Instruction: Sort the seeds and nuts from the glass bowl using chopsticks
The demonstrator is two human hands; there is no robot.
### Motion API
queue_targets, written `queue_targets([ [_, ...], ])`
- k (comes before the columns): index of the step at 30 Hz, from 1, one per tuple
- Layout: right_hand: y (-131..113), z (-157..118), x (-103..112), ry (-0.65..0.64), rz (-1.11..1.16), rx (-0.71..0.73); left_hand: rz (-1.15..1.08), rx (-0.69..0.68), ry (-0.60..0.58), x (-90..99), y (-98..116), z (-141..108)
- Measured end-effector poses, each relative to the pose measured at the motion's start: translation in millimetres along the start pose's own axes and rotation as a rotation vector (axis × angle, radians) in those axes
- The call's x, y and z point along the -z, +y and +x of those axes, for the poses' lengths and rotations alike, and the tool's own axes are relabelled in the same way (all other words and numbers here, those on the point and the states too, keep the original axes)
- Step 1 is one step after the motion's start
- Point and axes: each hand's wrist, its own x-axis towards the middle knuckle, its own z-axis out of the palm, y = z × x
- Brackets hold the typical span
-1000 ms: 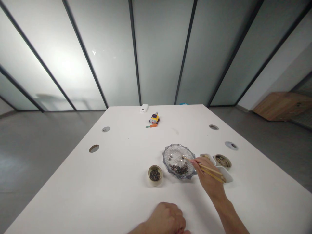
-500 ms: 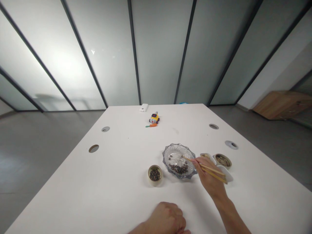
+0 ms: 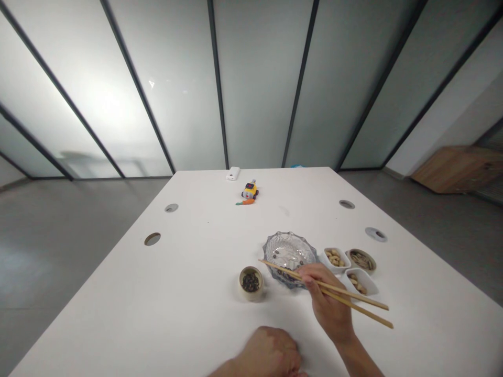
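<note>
Yellow-brown wood led the action: two chopsticks [image 3: 353,296], clamped between the thumb and fingers of the right hand [image 3: 330,312], ran slantwise across the near side of the glass bowl [image 3: 290,245]. What reach on that grip! The thin ends pointed left, past the bowl's scalloped rim, towards the small round cup [image 3: 252,296], while the thick ends stood apart out to the right. Whether those tips pinched anything, nobody could tell from this view. Dark beans [image 3: 250,283] filled the bottom of that cup, just beside the bowl, and a few more dark beans dotted the glass, some of them partly hidden behind the sticks and the hand. Down at the near edge, the left hand [image 3: 272,352] rested with its fingers curled in together, their undersides out of sight. Over on the right, a tight little trio: a white dish of pale nuts [image 3: 334,270], a second white dish [image 3: 371,287] with more pieces in it, and a round bowl of seeds [image 3: 368,270]. Far up the white table [image 3: 165,314] sat a yellow toy car [image 3: 250,189], an orange toy carrot [image 3: 247,202] close before it.
</note>
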Motion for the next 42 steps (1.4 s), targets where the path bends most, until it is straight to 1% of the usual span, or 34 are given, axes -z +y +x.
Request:
queue_targets([
  [3,13.5,2.8,2.5,0.033,-0.119,0.011,-0.006,0.010,0.001,2.7,1.2,-0.9],
  [7,28.1,5.3,1.7,-0.037,-0.170,0.005,-0.003,0.012,0.016,0.7,1.2,-1.4],
  [13,34.2,3.8,-5.4,-0.078,-0.179,0.009,-0.008,0.002,0.017,1.6,0.7,-0.5],
  [16,37.4,3.2,-6.5,-0.081,-0.188,-0.001,-0.006,-0.004,0.015,3.0,0.9,-0.5],
  [20,41.0,2.5,-6.1,-0.089,-0.194,0.012,0.010,-0.005,0.017,0.0,0.3,-0.5],
  [25,42.2,2.2,-4.5,-0.071,-0.207,0.026,0.000,-0.013,0.004,-4.1,-1.9,-0.8],
  [29,42.4,3.4,-0.2,-0.028,-0.166,0.015,0.017,-0.008,-0.010,-7.2,-3.1,-1.0],
  [32,42.1,3.9,3.7,0.045,-0.113,-0.038,0.040,-0.011,0.000,-10.1,-3.4,-0.2],
  [35,38.9,3.5,5.1,0.124,0.022,-0.122,0.045,-0.014,-0.002,-10.2,-3.5,1.1],
  [36,36.8,3.2,4.8,0.127,0.076,-0.139,0.048,-0.013,-0.004,-9.3,-3.4,1.5],
  [38,31.6,2.8,3.7,0.086,0.139,-0.145,0.058,-0.011,-0.008,-6.6,-3.4,2.1],
  [40,26.2,2.9,2.6,0.035,0.127,-0.126,0.066,-0.013,-0.010,-3.6,-3.2,2.3],
  [42,22.7,3.5,2.5,0.017,0.073,-0.098,0.070,-0.021,-0.010,-1.2,-2.9,2.0],
])
